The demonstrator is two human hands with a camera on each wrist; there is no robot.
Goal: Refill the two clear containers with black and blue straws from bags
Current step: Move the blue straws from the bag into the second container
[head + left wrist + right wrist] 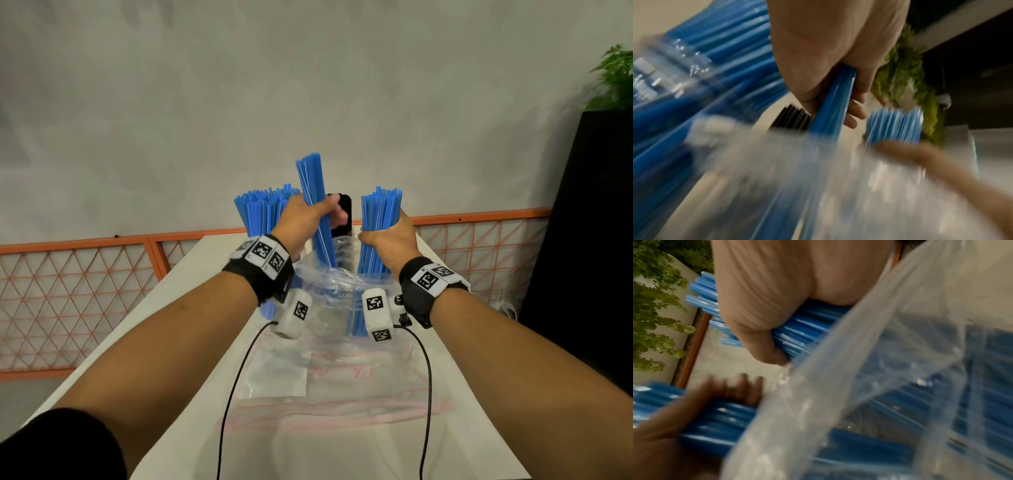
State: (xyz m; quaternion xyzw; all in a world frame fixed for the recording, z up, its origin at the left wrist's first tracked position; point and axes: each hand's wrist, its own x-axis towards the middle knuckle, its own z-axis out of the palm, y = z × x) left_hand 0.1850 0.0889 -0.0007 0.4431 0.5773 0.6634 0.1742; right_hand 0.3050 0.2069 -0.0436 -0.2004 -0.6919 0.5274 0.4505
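My left hand grips a thin bunch of blue straws raised upright out of a clear plastic bag. My right hand grips a thicker bundle of blue straws that stands in the same bag. Behind my left hand stands a clear container full of blue straws. Black straws stand upright between the hands, their container mostly hidden. In the left wrist view the fingers curl round the blue bunch. The right wrist view shows my right hand clamped on blue straws beside the bag.
An empty clear zip bag with red lettering lies flat on the white table near me. An orange mesh fence runs behind the table. A black cabinet with a green plant stands at the right.
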